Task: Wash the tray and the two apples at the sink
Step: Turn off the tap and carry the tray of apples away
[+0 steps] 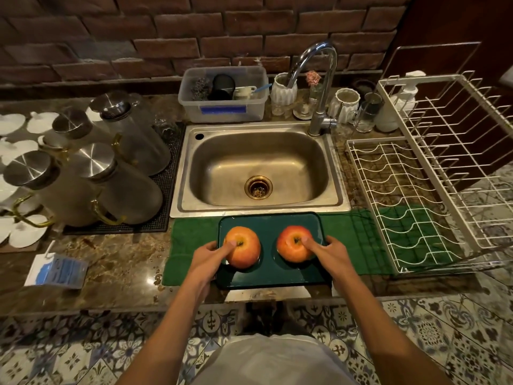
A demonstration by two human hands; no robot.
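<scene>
- We are standing at a stone counter (119, 262) and looking down at a dark teal tray (270, 270), which is lying on a green towel (191, 254) just in front of the steel sink (259, 168).
- Two red-orange apples are sitting on the tray, stems up: the left apple (245, 252) near its left edge and the right apple (291, 244) toward its right side, the two apart from each other.
- Our left hand (206, 255) is gripping the tray's left edge, its thumb lying across the top of the left apple.
- Our right hand (329, 252) is gripping the tray's right edge in the same way, thumb pressing on the right apple near its stem.
- We are seeing the sink basin dry-looking, with a brass-coloured drain (258, 186) in the middle and a curved chrome faucet (322, 87) at its back right corner.
- A white wire dish rack (433, 173) is sitting to the right of the sink, partly over the towel.
- Frosted glass pitchers (111, 179) with metal lids are standing on a black mat to the left.
- A clear plastic tub (224, 107) of small items is resting behind the sink, against the brick wall (166, 31).
</scene>
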